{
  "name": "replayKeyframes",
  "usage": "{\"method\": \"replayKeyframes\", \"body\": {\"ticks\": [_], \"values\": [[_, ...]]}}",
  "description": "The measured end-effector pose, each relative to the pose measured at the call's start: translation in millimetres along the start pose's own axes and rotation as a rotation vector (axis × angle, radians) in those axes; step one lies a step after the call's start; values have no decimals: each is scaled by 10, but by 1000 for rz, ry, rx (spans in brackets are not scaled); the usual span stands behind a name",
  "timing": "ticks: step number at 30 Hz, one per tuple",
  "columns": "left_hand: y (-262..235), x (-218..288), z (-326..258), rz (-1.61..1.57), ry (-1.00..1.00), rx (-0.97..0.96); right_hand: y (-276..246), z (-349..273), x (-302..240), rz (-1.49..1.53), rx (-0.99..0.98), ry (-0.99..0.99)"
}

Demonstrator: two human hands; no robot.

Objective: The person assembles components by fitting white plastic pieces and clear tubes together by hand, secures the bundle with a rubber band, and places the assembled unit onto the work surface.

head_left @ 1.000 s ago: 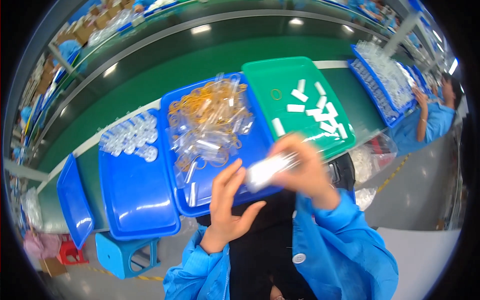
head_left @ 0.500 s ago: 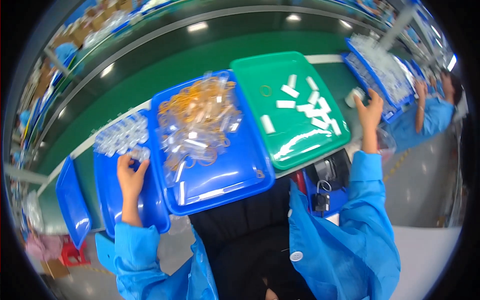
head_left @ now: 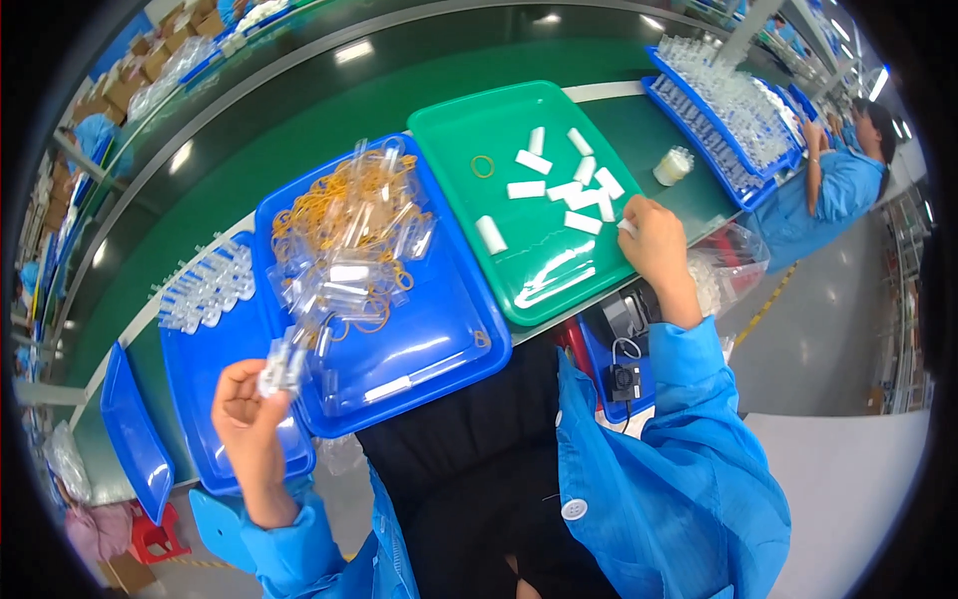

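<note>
My left hand (head_left: 247,414) is raised over the left blue tray (head_left: 205,384), its fingers closed on small clear plastic pieces (head_left: 283,369), slightly blurred. Similar clear pieces (head_left: 210,290) stand in rows at that tray's far end. At the right edge of the green tray (head_left: 539,262), my right hand (head_left: 659,250) pinches a small white cylinder (head_left: 627,228), mostly covered by the fingers. Several more white cylinders (head_left: 527,190) lie scattered in the green tray beside one rubber band (head_left: 482,166).
Between them, a blue tray (head_left: 439,371) carries tan rubber bands (head_left: 344,195) and clear tubes (head_left: 349,275). A small jar (head_left: 674,166) stands right of the green tray. Stacked blue trays (head_left: 733,185) of clear parts stand by a co-worker (head_left: 843,180). An empty-looking blue tray (head_left: 138,434) tilts far left.
My left hand has moved nearer to me with the clear pieces, away from the rows. My right hand has left the jar's side and closed on a white cylinder at the green tray.
</note>
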State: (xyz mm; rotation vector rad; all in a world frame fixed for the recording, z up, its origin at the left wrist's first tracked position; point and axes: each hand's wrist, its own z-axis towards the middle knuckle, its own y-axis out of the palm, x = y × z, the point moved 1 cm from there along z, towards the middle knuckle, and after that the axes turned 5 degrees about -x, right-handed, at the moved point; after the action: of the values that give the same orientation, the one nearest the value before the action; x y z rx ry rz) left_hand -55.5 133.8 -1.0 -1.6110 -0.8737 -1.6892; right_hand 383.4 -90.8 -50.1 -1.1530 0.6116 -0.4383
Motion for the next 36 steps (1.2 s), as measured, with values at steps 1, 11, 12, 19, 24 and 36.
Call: {"method": "replayKeyframes", "body": {"ticks": [1,11,12,19,24,36], "values": [[120,15,-103,-6,25,0,-6,7,-58,112,101,-62],[1100,-230,-269,-76,277,-24,-281,-561,-1413,1616,-218,-70],[1118,-236,-275,-46,310,-35,-296,-592,-1490,1636,-226,-68],[1192,-236,-324,-114,399,-16,-150,-619,-1551,1658,-251,55],[1198,-253,-331,-100,421,5,-102,-586,-1633,1758,-289,-76],[1126,-329,-321,-105,345,54,-101,-593,-1577,1676,-319,33]]}}
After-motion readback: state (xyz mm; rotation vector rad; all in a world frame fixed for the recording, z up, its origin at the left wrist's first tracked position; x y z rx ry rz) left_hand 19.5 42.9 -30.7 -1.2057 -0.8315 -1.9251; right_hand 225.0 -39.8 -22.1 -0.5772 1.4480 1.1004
